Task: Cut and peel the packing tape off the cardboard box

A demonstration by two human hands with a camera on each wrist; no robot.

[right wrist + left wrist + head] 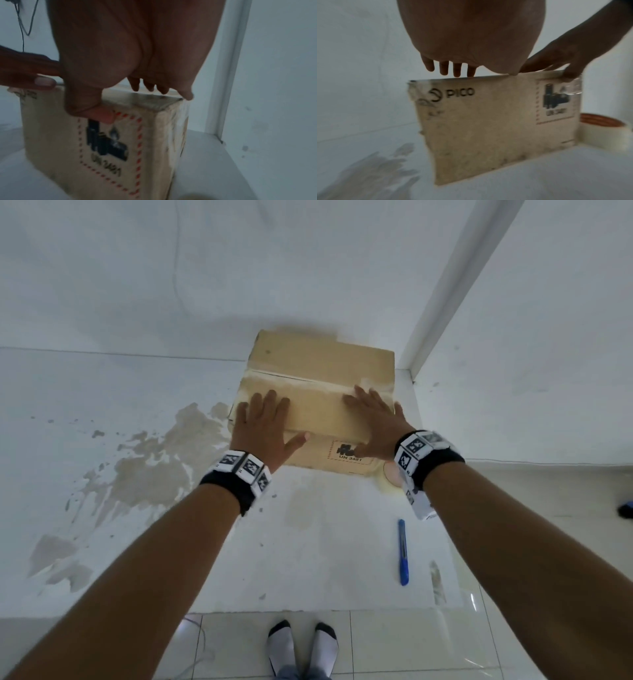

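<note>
A brown cardboard box (318,361) stands on a white table, its top seam covered by a strip of clear packing tape (301,379). My left hand (274,422) lies flat on the near left of the top, fingers straight, thumb by the front edge. My right hand (370,422) lies flat on the near right, fingertips at the tape and thumb down on the printed front face. In the left wrist view the box front (488,128) reads PICO. In the right wrist view my thumb (102,116) touches the label. A blue utility knife (403,553) lies nearer me, untouched.
A roll of clear tape (606,129) sits against the box's right front corner. The wall stands right behind the box, with a white post (445,302) at the right. Brown stains (154,467) mark the table's left. The table's front edge (308,611) is above my feet.
</note>
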